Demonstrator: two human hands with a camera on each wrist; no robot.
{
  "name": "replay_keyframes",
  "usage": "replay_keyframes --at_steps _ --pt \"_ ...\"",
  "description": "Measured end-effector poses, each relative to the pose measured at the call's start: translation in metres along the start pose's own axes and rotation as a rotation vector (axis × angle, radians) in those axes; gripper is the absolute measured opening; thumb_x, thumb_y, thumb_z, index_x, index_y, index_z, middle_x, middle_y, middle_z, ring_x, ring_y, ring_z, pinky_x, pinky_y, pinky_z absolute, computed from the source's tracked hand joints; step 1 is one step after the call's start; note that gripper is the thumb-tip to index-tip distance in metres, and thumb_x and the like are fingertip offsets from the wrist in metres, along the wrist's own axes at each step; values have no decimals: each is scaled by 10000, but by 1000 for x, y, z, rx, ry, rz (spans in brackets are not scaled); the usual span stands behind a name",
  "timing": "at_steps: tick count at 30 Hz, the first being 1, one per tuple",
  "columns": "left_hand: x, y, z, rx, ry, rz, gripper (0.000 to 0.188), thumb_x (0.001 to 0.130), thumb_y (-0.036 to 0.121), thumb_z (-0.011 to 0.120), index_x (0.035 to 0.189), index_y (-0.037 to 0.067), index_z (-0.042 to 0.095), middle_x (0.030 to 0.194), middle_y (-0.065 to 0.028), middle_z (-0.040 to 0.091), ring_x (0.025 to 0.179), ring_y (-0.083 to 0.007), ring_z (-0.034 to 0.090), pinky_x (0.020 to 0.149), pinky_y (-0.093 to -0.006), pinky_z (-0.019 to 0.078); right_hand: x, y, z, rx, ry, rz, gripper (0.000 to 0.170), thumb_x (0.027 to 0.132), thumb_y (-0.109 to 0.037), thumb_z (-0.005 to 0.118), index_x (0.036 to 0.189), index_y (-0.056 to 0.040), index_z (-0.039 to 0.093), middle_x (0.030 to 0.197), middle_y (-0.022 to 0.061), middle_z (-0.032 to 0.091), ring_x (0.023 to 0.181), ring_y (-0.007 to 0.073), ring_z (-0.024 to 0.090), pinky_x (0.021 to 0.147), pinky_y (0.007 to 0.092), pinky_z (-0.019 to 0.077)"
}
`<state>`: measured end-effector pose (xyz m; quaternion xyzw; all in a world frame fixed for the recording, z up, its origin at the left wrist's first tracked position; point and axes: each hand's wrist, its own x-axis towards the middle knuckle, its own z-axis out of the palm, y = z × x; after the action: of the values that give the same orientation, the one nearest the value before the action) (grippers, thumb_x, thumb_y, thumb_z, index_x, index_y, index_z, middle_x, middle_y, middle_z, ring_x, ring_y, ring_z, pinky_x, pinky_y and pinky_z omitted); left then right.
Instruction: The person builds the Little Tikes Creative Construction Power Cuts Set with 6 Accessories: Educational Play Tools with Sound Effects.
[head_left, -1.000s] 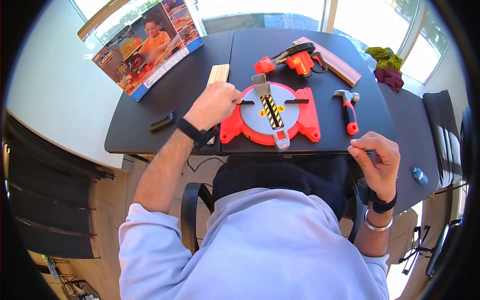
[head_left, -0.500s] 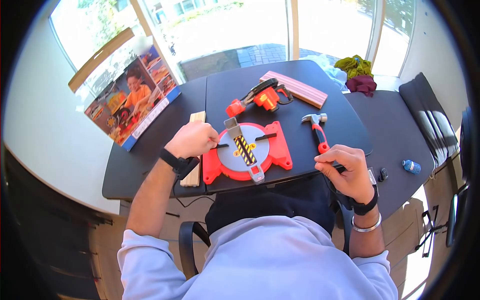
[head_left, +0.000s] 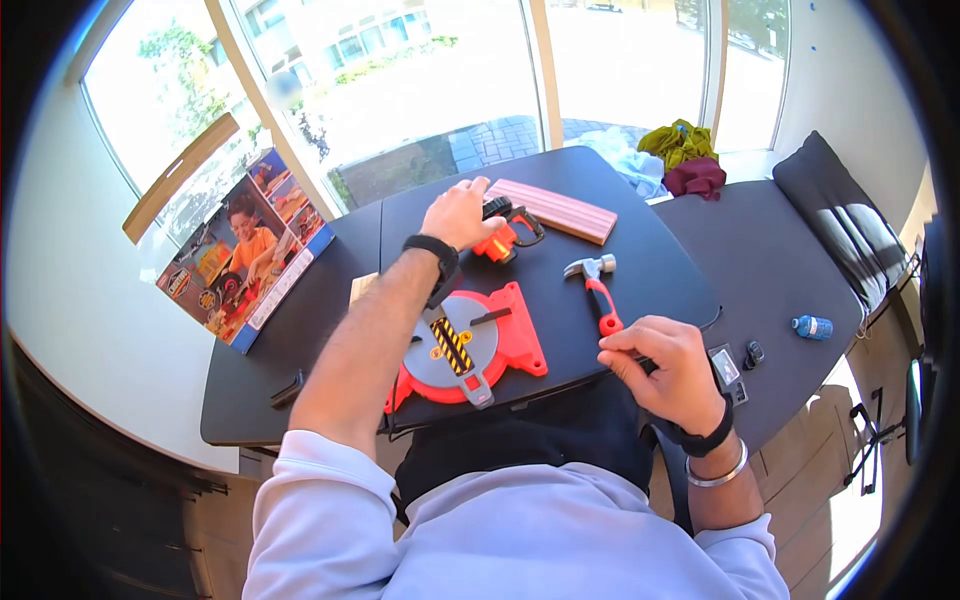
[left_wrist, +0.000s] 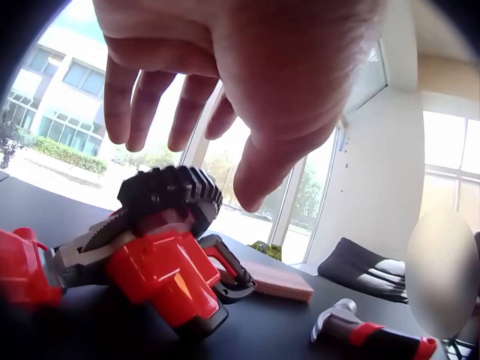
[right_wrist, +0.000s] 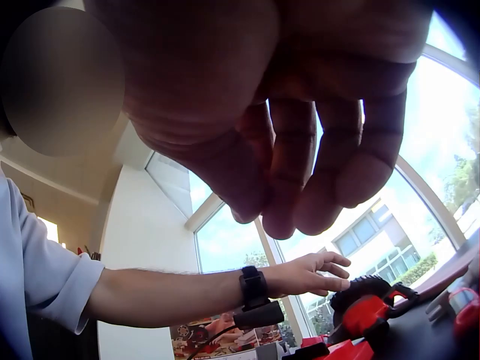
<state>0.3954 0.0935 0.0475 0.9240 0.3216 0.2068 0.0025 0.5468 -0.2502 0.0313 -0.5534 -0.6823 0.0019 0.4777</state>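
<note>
My left hand (head_left: 457, 215) reaches forward over a red and black toy circular saw (head_left: 497, 246), partly covering it in the head view. In the left wrist view, the fingers extend above the saw's toothed black blade (left_wrist: 169, 187), with a gap between hand and saw. A red toy miter saw base (head_left: 520, 335) with a grey turntable lies under my left forearm. Over the table's front right edge hovers my right hand (head_left: 665, 365), fingers loosely bent and holding nothing. Just beyond its fingertips is the red and black handle of a claw hammer (head_left: 603, 302).
A pinkish wood plank (head_left: 555, 210) lies behind the saw. Left of the base, a pale wood piece (head_left: 362, 287) is mostly hidden by my arm. A picture box (head_left: 250, 250) stands at the table's left. A blue bottle (head_left: 812, 327) lies on the right-hand surface.
My left hand has left the miter base's left side and moved forward to above the toy circular saw. The right hand keeps its pose. The head view has tilted up toward the windows.
</note>
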Motion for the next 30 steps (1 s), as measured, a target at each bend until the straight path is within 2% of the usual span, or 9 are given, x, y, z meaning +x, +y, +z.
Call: replay_keyframes --at_steps 3,8,14,18,20,22,25,28,30 --pt "13 8 15 75 -170 -171 528 897 311 786 1320 34 633 1182 -272 738 1147 -468 704 998 -527 570 0 7 1 -47 -29 -86 123 862 -98 850 920 -44 756 770 97 698 714 292 693 650 384 553" --pt "16 2 30 193 -87 -123 314 939 230 728 1181 42 657 1070 -258 763 1026 -467 748 904 -547 611 -1 19 6 -58 -97 -150 137 873 -129 838 952 -61 750 798 89 700 735 297 692 665 393 555" --pt "16 12 -41 61 252 -70 364 951 270 741 1222 43 654 995 -264 763 950 -487 742 864 -564 592 6 21 9 -70 -68 -111 163 880 -122 833 1008 -69 747 822 76 708 779 296 694 706 397 565" --pt "-1 38 -110 -272 414 1 411 971 305 757 1229 13 625 921 -249 758 921 -455 749 797 -515 583 26 8 9 -20 75 -123 277 862 -98 854 1105 -53 728 929 112 709 835 296 694 723 381 564" --pt "-18 53 -136 -396 432 -6 413 1011 312 750 1186 -30 600 840 -193 745 757 -251 747 686 -376 575 36 0 9 27 144 -118 332 860 -100 864 1152 -48 715 967 120 706 845 287 695 727 372 562" --pt "-37 63 -145 -641 428 -26 368 1047 306 736 1205 11 584 871 -38 692 740 -81 601 658 -278 516 47 -7 8 135 250 -104 487 889 -147 876 1302 -34 644 1078 128 706 905 243 703 765 347 568" --pt "-73 86 -159 -660 399 23 336 1054 249 729 1224 11 564 902 -6 662 765 -68 584 672 -254 503 67 -19 9 330 411 -103 627 921 -194 873 1429 -30 545 1168 125 702 998 205 693 810 333 580" --pt "-100 104 -157 -586 354 107 336 1026 183 757 1215 9 540 990 -89 746 813 -108 695 701 -273 547 92 -37 7 559 492 -108 697 932 -215 870 1482 -26 486 1224 135 690 1069 192 678 842 329 589" --pt "-107 107 -143 -493 448 351 377 982 120 790 1203 10 505 1210 -232 769 926 -233 799 756 -330 602 102 -64 -2 705 516 -112 569 941 -224 861 1387 -15 576 1149 107 685 1010 168 663 823 314 573"
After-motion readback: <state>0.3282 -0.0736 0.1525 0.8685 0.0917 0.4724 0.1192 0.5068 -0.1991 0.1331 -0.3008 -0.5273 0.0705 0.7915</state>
